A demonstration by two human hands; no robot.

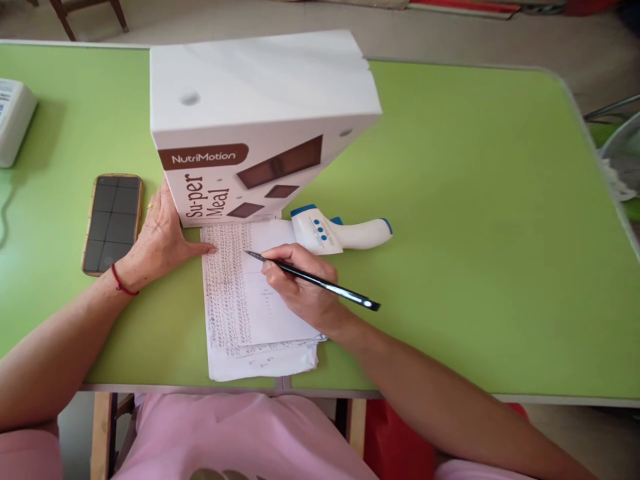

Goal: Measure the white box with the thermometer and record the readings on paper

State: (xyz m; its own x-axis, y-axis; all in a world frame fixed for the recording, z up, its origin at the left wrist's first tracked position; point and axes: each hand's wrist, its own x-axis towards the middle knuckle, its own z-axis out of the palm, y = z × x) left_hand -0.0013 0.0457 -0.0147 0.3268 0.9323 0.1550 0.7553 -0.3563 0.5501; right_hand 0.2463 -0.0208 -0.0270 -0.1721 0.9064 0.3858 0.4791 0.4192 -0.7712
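My right hand grips a black pen, its tip on or just above a sheet of paper. Rows of small handwritten marks fill the sheet's left part. More sheets lie beneath it. My left hand is open, its thumb reaching onto the paper's left edge and its fingers stretched beside a tall white NutriMotion box. Part of those fingers is hidden behind the box. A white and blue handheld thermometer lies at the top right of the sheet, near my right hand.
A phone in a yellowish case lies left of my left hand. At the far left stands a white device, with a cable below it. The green table has a pale rim, and a chair is beyond it.
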